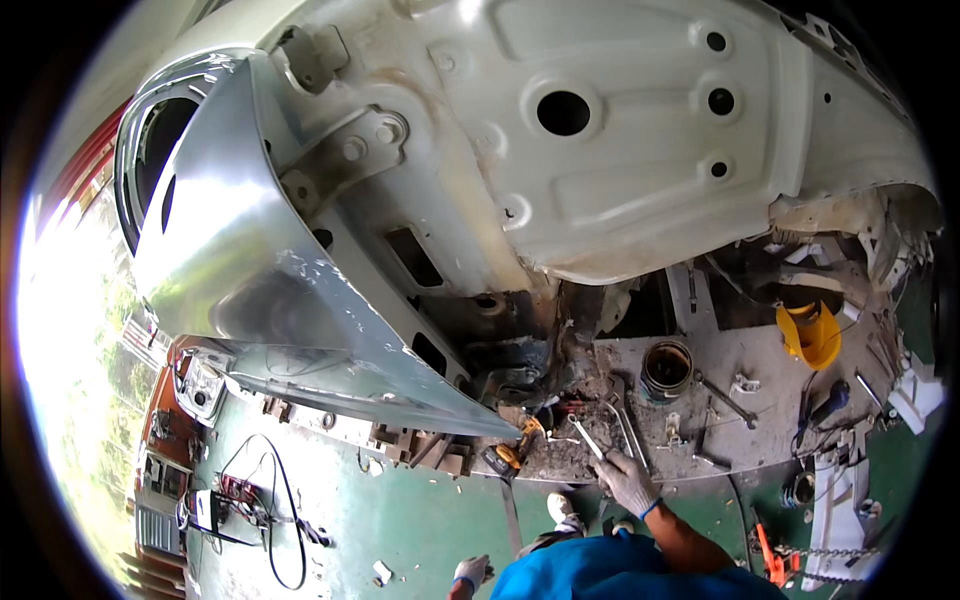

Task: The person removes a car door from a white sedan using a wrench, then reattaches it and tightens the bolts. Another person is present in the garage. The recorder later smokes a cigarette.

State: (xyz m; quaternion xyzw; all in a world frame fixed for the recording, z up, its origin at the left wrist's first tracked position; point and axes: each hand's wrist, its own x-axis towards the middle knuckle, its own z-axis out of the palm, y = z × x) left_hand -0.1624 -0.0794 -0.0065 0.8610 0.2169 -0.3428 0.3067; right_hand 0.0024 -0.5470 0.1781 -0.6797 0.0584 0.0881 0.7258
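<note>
My right hand (629, 484), in a whitish work glove, is wrapped round a silver wrench (588, 437). The tool points away from me over a dirty grey bench plate (690, 445). Beside it lie longer wrenches (634, 440). My left hand (473, 573), gloved too, hangs low near my blue shirt, its fingers curled with nothing visible in them. A yellow-and-black power tool (503, 458) stands near the lower tip of a bare metal car door panel (260, 250). The pale car body shell (640, 190) rises above the bench.
An open round can (667, 370), a ratchet-like tool (728, 402) and a yellow plastic container (810, 335) occupy the right side. An orange-handled tool (770, 550) and a chain (825, 552) lie lower right. Black cables (285, 510) loop across the green floor (390, 525).
</note>
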